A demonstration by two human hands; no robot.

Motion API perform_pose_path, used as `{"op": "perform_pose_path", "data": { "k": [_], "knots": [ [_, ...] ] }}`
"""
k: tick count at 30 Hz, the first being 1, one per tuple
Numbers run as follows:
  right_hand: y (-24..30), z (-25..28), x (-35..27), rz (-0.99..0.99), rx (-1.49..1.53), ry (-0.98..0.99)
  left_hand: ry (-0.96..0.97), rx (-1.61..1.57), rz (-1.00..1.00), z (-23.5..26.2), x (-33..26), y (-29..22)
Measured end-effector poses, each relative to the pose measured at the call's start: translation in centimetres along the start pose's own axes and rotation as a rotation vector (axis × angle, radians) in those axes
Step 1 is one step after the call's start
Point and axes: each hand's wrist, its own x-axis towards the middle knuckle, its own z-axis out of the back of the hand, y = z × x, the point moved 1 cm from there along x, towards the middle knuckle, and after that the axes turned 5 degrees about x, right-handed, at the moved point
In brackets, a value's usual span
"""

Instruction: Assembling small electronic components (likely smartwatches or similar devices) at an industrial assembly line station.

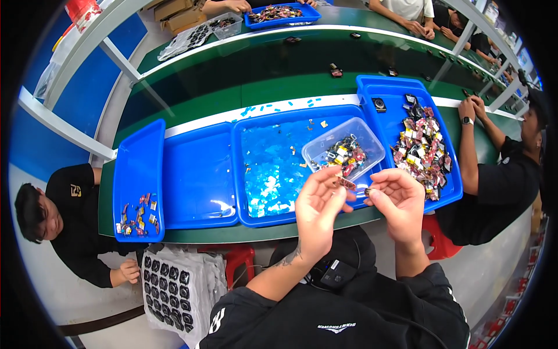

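- Now my left hand (319, 206) pinches a small reddish board (347, 184), at six o'clock from the clear tub (331, 134).
- Probably it is light, stiff, fragile: better held by edges.
- My right hand (401, 200), apart, pinches a dark piece (368, 191).

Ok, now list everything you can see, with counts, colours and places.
Blue trays: four, blue, near bench edge
Far blue tray: one, blue, across the bench
Clear box: one, see-through, over the third tray from left
Small parts: uncountable, mixed, outer trays and clear box
Blue pieces: many, blue, third tray
Square module: one, black, right tray
Stacked sheets: several, white with black parts, lower left
Red stools: at least two, red, below bench
Bench: one, green, centre
Co-workers: at least five, mostly black clothing, around bench
Left hand: one, bare, holding a reddish part
Right hand: one, bare, pinching a dark piece
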Motion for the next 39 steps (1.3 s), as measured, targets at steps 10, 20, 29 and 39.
{"op": "perform_pose_path", "data": {
  "k": [10,20,29,39],
  "knots": [
    [0.2,-0.6,-1.9,-0.131,-0.146,0.225,0.3,0.817,-0.455,3.3,-1.3,-1.6],
    [-1.7,-0.6,-2.8,-0.186,-0.03,0.203,0.19,0.829,-0.428,3.6,-3.5,-0.8],
    [-2.3,-0.4,-3.3,-0.118,-0.101,0.187,0.121,0.835,-0.465,3.5,-3.7,-0.5],
    [-3.0,-0.8,-3.2,-0.119,-0.239,0.147,0.102,0.919,-0.404,3.1,-3.2,-0.2]
  ]
}}
